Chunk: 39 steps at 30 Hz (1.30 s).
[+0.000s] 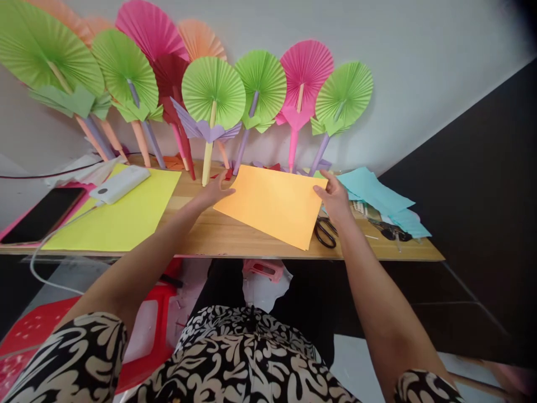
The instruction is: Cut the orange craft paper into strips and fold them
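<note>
An orange paper sheet (pixel 272 204) lies flat on the wooden table (pixel 235 238), turned at a slant. My left hand (pixel 215 193) rests on the sheet's left corner with the fingers stretched flat. My right hand (pixel 335 198) grips the sheet's right edge, thumb on top and fingers curled round it. Black scissors (pixel 325 231) lie just under my right wrist, partly hidden by the orange sheet.
Several pleated paper fans (pixel 213 92) on sticks lean against the wall behind. A yellow sheet (pixel 126 215), a white power bank (pixel 119 183) and a phone (pixel 44 212) lie at the left. Turquoise sheets (pixel 380 196) lie at the right. A red stool (pixel 142 330) stands below.
</note>
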{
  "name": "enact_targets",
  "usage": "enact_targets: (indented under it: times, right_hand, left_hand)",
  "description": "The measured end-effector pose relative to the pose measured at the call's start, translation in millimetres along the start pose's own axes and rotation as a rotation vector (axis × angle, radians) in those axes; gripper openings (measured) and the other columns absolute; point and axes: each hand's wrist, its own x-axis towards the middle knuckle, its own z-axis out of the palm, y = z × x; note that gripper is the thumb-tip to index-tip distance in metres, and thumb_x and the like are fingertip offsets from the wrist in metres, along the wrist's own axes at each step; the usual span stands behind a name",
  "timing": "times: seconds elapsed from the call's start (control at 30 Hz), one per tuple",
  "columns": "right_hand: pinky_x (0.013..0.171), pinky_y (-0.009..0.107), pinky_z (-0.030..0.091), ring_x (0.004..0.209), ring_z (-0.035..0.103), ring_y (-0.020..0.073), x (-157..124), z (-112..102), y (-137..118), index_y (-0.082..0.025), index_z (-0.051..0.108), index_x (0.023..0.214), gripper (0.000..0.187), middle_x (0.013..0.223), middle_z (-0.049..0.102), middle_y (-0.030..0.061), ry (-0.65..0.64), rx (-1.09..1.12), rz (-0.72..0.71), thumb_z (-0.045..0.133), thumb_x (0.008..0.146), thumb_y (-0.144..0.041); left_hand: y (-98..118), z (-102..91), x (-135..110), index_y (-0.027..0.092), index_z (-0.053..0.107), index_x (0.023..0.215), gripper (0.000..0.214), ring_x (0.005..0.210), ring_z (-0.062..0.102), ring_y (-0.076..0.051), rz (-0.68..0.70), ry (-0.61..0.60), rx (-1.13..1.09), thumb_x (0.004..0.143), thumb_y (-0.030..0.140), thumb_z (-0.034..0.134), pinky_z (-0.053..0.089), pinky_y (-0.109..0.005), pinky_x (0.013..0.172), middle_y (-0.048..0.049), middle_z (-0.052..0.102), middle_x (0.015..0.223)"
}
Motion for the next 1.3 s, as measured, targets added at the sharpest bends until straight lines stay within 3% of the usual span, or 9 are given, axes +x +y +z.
enact_targets:
  times: [0.13,0.3,0.43,0.57,0.7,0.8,1.07,1.23,1.3]
  right_hand:
    - [0.084,0.043,0.06,0.1,0.072,0.0274,-2,-11,-42,-0.024,0.051,0.145,0.077,0.115,0.073,0.0102,0.021,0.043,-0.203,0.075,0.078,-0.052]
    - [0.091,0.05,0.059,0.116,0.069,0.0306,-3,-8,-74,-0.033,0.047,0.149,0.069,0.131,0.068,0.0106,0.062,0.016,-0.354,0.068,0.087,-0.056]
    - [0.093,0.043,0.058,0.125,0.065,0.0297,11,3,-83,-0.035,0.051,0.147,0.063,0.139,0.064,0.0089,0.111,-0.017,-0.36,0.059,0.091,-0.063]
    - [0.093,0.04,0.057,0.127,0.064,0.0277,17,18,-62,-0.03,0.064,0.133,0.058,0.136,0.067,0.0068,0.067,-0.016,-0.278,0.054,0.09,-0.068]
    - [0.088,0.046,0.062,0.105,0.074,0.0296,-16,43,-19,-0.02,0.073,0.108,0.057,0.108,0.078,0.0098,-0.045,0.071,0.073,0.082,0.066,-0.059]
    - [0.094,0.048,0.061,0.099,0.075,0.0298,-44,57,4,-0.018,0.073,0.093,0.049,0.1,0.08,0.0109,0.025,0.056,0.225,0.086,0.06,-0.052]
    - [0.105,0.048,0.055,0.114,0.07,0.0339,-64,62,1,-0.023,0.074,0.099,0.047,0.107,0.079,0.0105,0.074,-0.116,0.234,0.086,0.059,-0.045]
    - [0.101,0.05,0.056,0.099,0.074,0.032,-79,59,-5,-0.021,0.074,0.105,0.058,0.097,0.08,0.0093,0.0,-0.097,0.235,0.084,0.059,-0.053]
    - [0.101,0.049,0.056,0.097,0.074,0.0308,-89,55,-7,-0.019,0.075,0.107,0.057,0.097,0.08,0.0094,0.018,-0.114,0.211,0.083,0.062,-0.053]
  left_hand:
    - [10,-4.6,7,0.023,0.033,0.157,0.094,0.123,0.066,-0.032,0.024,-0.03,-0.323,0.076,0.04,0.077,0.053,-0.048,0.104,-0.0166,0.061,0.144]
    - [15,-15.9,0,0.012,0.067,0.124,0.069,0.118,0.069,-0.035,0.007,-0.248,-0.634,0.066,0.045,0.086,0.056,-0.05,0.104,-0.0197,0.072,0.126]
    - [26,-34.6,-13,0.015,0.07,0.117,0.063,0.121,0.067,-0.035,0.085,-0.039,-0.739,0.064,0.044,0.088,0.056,-0.05,0.105,-0.013,0.075,0.121]
    - [25,-49.4,-23,0.02,0.07,0.119,0.058,0.125,0.065,-0.035,0.197,0.102,-0.753,0.068,0.043,0.086,0.053,-0.051,0.108,-0.0081,0.076,0.117]
    - [-3,-42.3,-27,0.017,0.072,0.112,0.054,0.122,0.067,-0.036,0.067,0.019,-0.66,0.067,0.043,0.086,0.053,-0.053,0.109,-0.0118,0.074,0.121]
    - [-19,-31.9,-29,0.018,0.072,0.112,0.057,0.127,0.063,-0.036,-0.052,-0.05,-0.553,0.063,0.039,0.089,0.048,-0.053,0.113,-0.0133,0.073,0.126]
    - [-24,-25.7,-33,0.025,0.07,0.121,0.059,0.132,0.06,-0.034,-0.1,-0.147,-0.577,0.068,0.047,0.085,0.047,-0.05,0.116,-0.0072,0.068,0.136]
    - [-22,-46.4,-38,0.028,0.08,0.091,0.035,0.115,0.071,-0.033,-0.108,-0.297,-0.451,0.064,0.05,0.085,0.057,-0.047,0.105,-0.004,0.079,0.11]
    - [-17,-58.3,-39,0.03,0.081,0.089,0.033,0.111,0.072,-0.031,-0.076,-0.329,-0.413,0.062,0.048,0.086,0.059,-0.045,0.101,-0.0025,0.081,0.104]
